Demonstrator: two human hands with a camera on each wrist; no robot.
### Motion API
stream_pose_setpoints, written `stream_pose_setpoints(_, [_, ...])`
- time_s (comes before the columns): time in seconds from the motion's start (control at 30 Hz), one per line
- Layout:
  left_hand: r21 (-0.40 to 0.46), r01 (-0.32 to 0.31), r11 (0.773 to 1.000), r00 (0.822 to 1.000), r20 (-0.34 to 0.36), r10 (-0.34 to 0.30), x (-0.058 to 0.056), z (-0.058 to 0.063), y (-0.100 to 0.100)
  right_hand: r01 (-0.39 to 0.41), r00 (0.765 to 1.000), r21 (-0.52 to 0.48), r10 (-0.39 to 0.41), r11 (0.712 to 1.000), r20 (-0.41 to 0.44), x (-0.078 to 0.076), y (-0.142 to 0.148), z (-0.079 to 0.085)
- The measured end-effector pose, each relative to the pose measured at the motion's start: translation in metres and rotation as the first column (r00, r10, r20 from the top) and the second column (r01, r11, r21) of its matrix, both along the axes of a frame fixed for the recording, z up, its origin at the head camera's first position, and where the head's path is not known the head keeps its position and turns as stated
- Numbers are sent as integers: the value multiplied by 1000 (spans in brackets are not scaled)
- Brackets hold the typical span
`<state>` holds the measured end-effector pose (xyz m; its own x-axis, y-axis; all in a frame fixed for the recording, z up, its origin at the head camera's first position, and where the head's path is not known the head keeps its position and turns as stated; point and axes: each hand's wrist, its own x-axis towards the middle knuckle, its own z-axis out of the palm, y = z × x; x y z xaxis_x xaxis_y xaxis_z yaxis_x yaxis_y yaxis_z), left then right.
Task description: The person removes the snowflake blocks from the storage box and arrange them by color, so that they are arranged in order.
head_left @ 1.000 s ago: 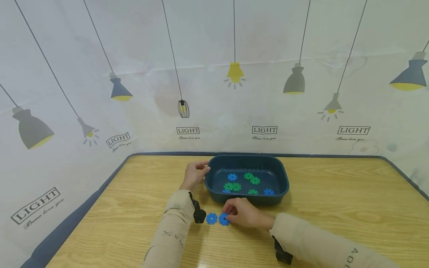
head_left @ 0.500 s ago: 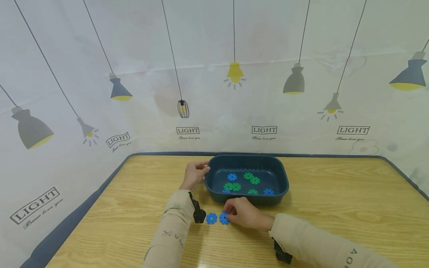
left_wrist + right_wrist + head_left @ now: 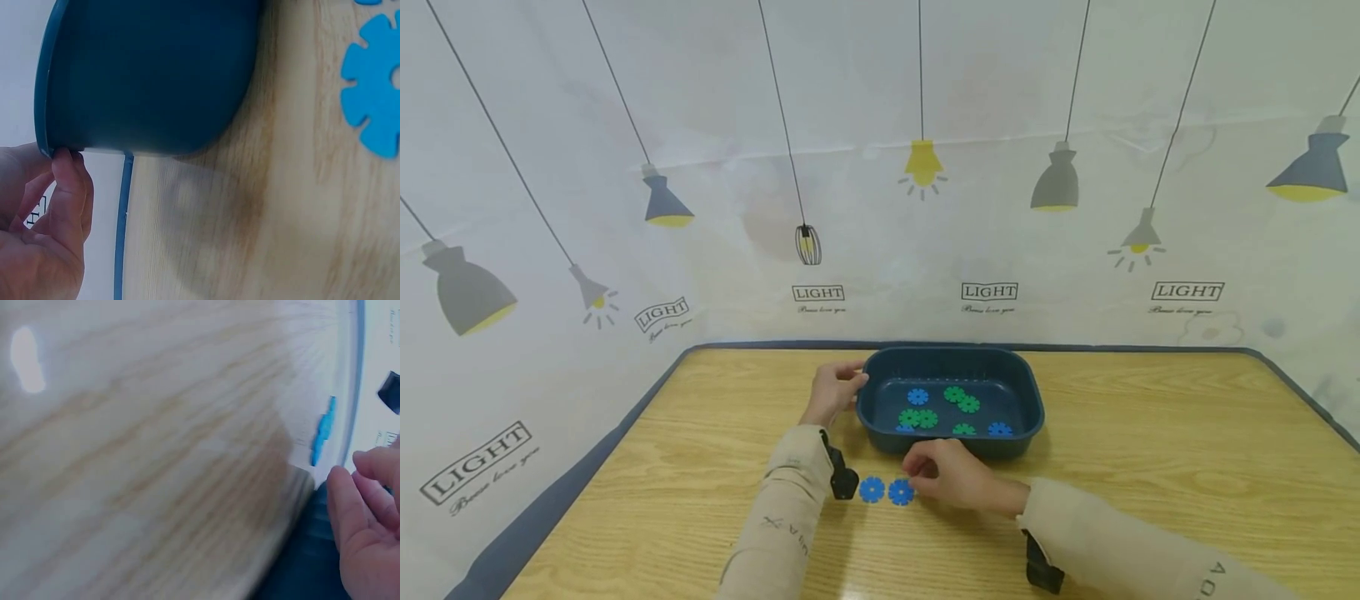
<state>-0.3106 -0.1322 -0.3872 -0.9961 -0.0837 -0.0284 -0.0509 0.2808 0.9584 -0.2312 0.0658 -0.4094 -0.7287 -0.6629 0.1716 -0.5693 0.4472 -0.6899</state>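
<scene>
My left hand (image 3: 835, 392) pinches the left rim of a dark teal plastic basin (image 3: 955, 447). The left wrist view shows its fingertips at the rim corner, with the basin's side wall (image 3: 144, 75) beside them. Two blue notched plastic discs, like snowflake building pieces, lie side by side on the table before the basin: a left disc (image 3: 872, 500) and a right disc (image 3: 899, 502). Just right of the right disc, my right hand (image 3: 951, 477) has loosely bent fingers and holds nothing. In the right wrist view its fingertips are apart from a blue disc (image 3: 322, 432) seen edge-on.
Inside the basin lie several green discs (image 3: 968, 405) and blue discs (image 3: 917, 397), some partly behind the front wall. The wooden table (image 3: 700, 483) meets a white lamp-print backdrop (image 3: 880, 250) right behind the basin. A black wrist device (image 3: 844, 482) sits close to the left disc.
My right hand has let go of the right blue disc and shifted slightly right, so more of that disc shows. My left hand keeps its hold on the basin rim.
</scene>
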Motion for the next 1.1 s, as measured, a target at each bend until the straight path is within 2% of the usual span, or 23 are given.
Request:
stream_pose_setpoints(0.17, [-6,-6,1000,1000,11,6,0,-1,0,-64,996,-59,67,996,61,4,9,16])
stream_pose_setpoints(0.27, [-11,-5,1000,1000,16,5,0,-1,0,-74,995,-74,79,995,66,3,16,27])
stream_pose_setpoints(0.57, [-10,-8,1000,1000,12,9,0,-2,0,13,1000,-70,-15,997,-26,-17,47,51])
stream_pose_setpoints(0.87, [-10,-10,1000,1000,29,10,0,0,1,88,995,-41,-90,995,-49,-47,73,48])
stream_pose_setpoints(0.97, [-12,-16,1000,1000,26,16,0,0,0,101,995,-19,-102,995,-11,-57,79,44])
stream_pose_setpoints(1.1, [8,-12,1000,1000,21,12,-1,0,1,111,990,14,-112,994,86,-67,84,41])
